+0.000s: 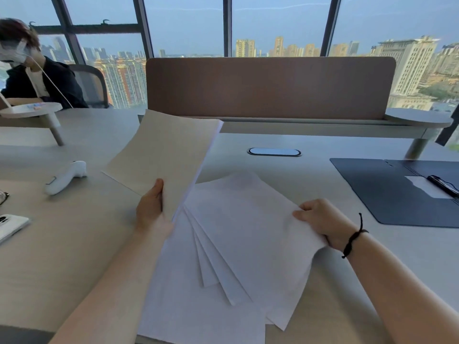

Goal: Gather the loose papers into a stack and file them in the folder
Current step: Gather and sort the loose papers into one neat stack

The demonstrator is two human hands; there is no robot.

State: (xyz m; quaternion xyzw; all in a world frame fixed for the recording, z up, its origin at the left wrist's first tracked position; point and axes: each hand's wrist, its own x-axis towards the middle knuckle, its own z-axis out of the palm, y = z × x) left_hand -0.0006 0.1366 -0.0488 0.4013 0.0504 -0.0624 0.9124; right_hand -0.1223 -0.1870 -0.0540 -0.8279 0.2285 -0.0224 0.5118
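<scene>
Several loose white papers lie fanned out on the desk in front of me. My left hand holds a thin stack of sheets by its near edge, lifted and tilted up to the left, thumb on top. My right hand pinches the right edge of the top loose sheet. A dark blue folder lies open at the right, with a black clip and a white sheet inside.
A white handheld device and a white phone lie at the left. A person sits at the far left behind a small round shelf. A brown divider panel and a cable grommet are at the back.
</scene>
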